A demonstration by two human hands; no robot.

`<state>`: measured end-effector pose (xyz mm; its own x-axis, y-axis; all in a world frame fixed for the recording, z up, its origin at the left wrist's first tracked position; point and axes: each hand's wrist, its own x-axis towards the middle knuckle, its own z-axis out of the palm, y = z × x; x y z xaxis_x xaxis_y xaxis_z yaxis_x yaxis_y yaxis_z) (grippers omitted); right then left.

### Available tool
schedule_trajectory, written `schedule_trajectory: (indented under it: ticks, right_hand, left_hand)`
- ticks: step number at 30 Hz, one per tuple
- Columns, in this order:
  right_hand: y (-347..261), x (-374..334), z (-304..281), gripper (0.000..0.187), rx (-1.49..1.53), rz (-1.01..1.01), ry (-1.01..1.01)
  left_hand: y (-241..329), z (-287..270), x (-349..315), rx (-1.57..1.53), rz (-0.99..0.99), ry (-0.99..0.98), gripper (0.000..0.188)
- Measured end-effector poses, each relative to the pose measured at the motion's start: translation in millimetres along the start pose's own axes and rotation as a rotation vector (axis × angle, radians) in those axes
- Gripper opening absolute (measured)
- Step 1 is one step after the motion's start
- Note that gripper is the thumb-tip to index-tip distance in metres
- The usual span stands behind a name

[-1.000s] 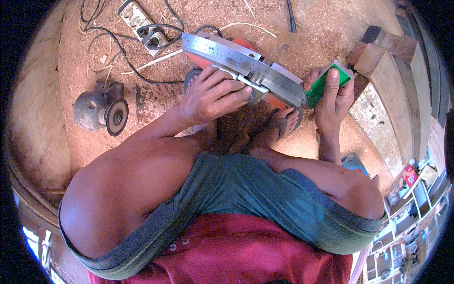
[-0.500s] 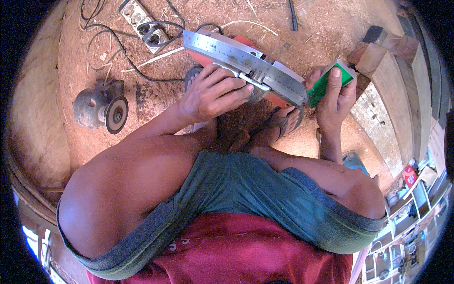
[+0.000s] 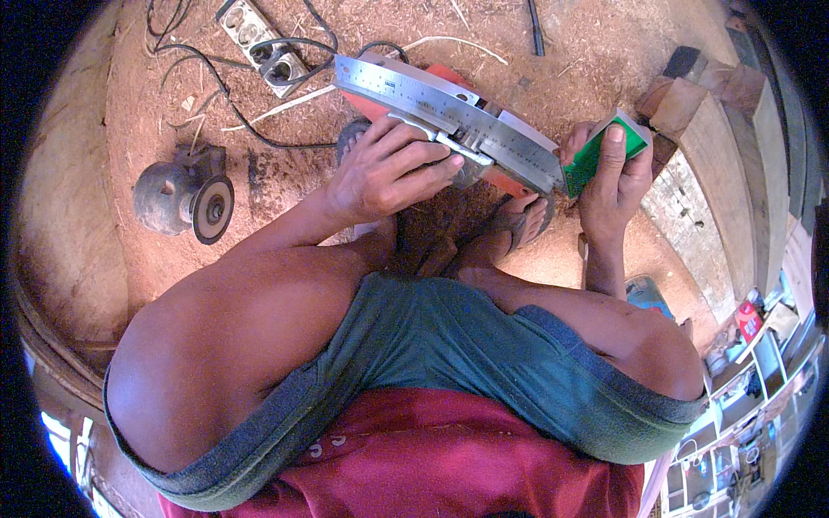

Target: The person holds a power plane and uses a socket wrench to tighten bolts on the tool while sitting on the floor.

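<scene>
A long steel ruler (image 3: 401, 88) with scale marks slants across the front of an orange tool (image 3: 445, 79) on the ground. My left hand (image 3: 393, 164) is closed around a pale metal piece (image 3: 466, 148) against the ruler's near edge. The exact kind of that piece and of the tool beneath is partly hidden. To the right, my right hand (image 3: 611, 177) grips a small flat green packet (image 3: 596, 160), thumb on top and fingers behind. The packet's lower corner lies close to the ruler's right end; whether they touch I cannot tell.
An angle grinder-like motor with a disc (image 3: 211, 210) sits on the dusty ground at left. A white power strip (image 3: 263, 47) with black cables (image 3: 229, 95) lies at far left. Curved wooden pieces (image 3: 691, 198) line the right side. My sandalled foot (image 3: 527, 220) is just below the ruler.
The green packet and my right hand have shifted down very slightly. My left hand, the ruler and the orange tool look unmoved.
</scene>
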<state>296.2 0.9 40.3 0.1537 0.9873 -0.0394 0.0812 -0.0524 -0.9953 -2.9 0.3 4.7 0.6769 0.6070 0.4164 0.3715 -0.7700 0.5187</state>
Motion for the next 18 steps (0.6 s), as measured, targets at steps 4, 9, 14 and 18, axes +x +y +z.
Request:
schedule_trajectory:
  ticks: [4, 9, 14, 18]
  right_hand:
    - [-2.7, -0.9, 0.8, 0.027, -0.024, 0.03, 0.024]
    - [-0.5, -1.0, -0.2, 0.026, 0.008, 0.036, 0.02]
    - [-2.8, -0.8, 1.2, 0.025, 0.029, 0.046, 0.018]
    - [-8.7, -1.6, 2.6, 0.023, -0.02, 0.065, 0.0]
  left_hand:
    - [0.2, 0.0, -0.9, -0.003, -0.003, -0.009, 0.042]
    - [-0.8, 1.7, -2.1, -0.002, -0.003, -0.015, 0.042]
    - [-0.7, -1.6, -2.8, 0.002, -0.001, -0.046, 0.044]
    - [-1.8, -2.9, -2.5, -0.004, 0.009, -0.062, 0.046]
